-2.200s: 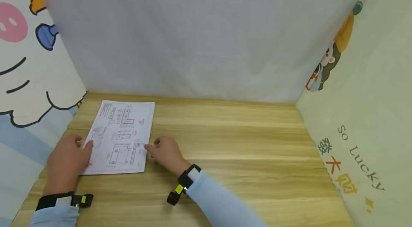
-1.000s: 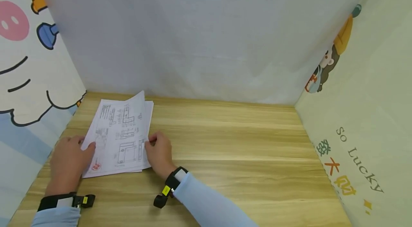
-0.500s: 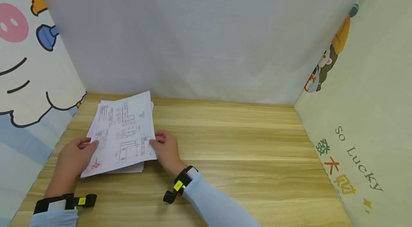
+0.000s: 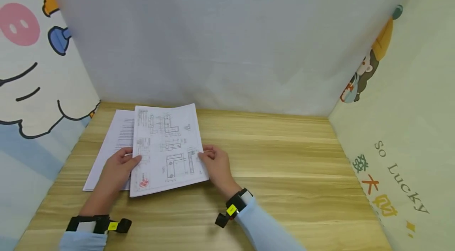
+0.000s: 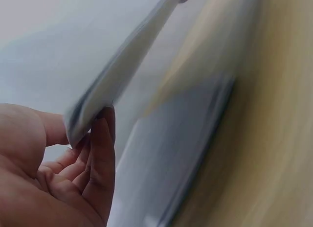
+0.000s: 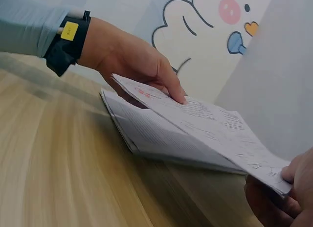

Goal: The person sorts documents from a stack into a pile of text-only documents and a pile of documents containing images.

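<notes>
Between both hands hangs a thin stack of printed sheets [image 4: 167,136], its top page showing technical drawings and a red stamp. My left hand [image 4: 117,172] pinches its left edge, thumb on top and fingers beneath. On the opposite edge, my right hand [image 4: 217,168] holds the stack the same way. The right wrist view shows the held sheets [image 6: 205,124] raised and tilted above a second paper stack [image 6: 156,136]. That lower stack [image 4: 103,160] lies on the table at the left, with lines of text visible and its right part covered by the held sheets.
The wood-grain table [image 4: 277,172] stretches to the right of the papers. A pale grey curtain [image 4: 227,37] stands at the back. Printed cloth walls, one with a cartoon [image 4: 35,77] and one with lettering [image 4: 398,176], bound the left and right.
Both hands have lifted the upper sheets off the pile and carried them to the right. Text on the lower stack is now exposed. The right hand earlier only reached the right edge.
</notes>
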The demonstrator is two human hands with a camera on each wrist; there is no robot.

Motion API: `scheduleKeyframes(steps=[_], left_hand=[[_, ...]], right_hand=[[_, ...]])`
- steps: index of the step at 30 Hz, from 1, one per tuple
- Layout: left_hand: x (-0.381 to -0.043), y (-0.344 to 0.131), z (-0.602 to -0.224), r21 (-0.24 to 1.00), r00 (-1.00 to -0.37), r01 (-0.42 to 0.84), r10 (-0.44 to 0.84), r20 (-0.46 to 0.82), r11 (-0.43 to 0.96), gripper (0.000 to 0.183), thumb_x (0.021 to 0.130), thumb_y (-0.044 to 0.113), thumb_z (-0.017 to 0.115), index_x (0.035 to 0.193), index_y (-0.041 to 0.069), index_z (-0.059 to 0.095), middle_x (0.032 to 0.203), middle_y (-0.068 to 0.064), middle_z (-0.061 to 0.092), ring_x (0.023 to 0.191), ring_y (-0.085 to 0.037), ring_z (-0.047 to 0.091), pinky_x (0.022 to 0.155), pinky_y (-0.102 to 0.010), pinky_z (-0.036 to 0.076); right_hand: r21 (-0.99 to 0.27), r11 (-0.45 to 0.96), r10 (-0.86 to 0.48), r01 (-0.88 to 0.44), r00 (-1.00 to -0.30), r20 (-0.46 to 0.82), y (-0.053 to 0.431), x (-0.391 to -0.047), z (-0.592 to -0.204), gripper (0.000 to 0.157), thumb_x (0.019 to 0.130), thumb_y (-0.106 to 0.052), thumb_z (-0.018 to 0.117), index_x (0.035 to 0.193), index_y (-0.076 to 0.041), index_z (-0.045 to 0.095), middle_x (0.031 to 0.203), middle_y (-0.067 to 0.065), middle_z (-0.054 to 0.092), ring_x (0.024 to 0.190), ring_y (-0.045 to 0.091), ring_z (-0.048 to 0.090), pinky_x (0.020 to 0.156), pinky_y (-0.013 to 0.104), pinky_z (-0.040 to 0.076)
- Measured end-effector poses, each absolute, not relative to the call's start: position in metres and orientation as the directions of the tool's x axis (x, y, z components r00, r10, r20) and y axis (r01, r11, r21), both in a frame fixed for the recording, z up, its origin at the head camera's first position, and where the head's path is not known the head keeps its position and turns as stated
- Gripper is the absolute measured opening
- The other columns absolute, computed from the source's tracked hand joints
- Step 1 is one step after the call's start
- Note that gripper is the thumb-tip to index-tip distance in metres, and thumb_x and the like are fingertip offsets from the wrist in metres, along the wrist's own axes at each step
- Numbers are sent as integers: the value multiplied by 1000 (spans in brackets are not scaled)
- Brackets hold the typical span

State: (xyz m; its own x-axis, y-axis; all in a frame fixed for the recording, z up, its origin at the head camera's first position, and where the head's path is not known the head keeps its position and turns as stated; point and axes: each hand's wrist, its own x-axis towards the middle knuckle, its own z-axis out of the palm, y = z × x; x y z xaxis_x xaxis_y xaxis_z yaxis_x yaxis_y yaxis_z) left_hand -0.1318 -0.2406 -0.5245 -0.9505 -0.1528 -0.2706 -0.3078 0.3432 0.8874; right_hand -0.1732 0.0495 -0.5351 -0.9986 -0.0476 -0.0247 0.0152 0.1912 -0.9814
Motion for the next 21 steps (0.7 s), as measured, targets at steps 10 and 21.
scheduleKeyframes(steps=[10, 21], left_hand=[[-147, -151, -532, 945, -963, -262, 13, -269, 195, 41, 104, 21, 62, 137, 0, 52, 126, -22, 67, 97, -24, 69, 76, -33, 57], [-171, -58, -537, 966, -970, -224, 60, -234, 132, 27, 101, 13, 65, 125, 2, 62, 105, -15, 70, 83, -22, 69, 66, -35, 60]], right_hand=[[-947, 314, 124, 60, -992, -21, 148, -168, -530, 19, 96, -16, 72, 111, -5, 76, 89, 10, 75, 71, 20, 67, 59, 29, 55], [-921, 379, 271, 92, -963, 15, 233, -157, -520, 21, 98, -16, 70, 114, -2, 74, 96, 15, 75, 77, 21, 66, 61, 23, 54]])
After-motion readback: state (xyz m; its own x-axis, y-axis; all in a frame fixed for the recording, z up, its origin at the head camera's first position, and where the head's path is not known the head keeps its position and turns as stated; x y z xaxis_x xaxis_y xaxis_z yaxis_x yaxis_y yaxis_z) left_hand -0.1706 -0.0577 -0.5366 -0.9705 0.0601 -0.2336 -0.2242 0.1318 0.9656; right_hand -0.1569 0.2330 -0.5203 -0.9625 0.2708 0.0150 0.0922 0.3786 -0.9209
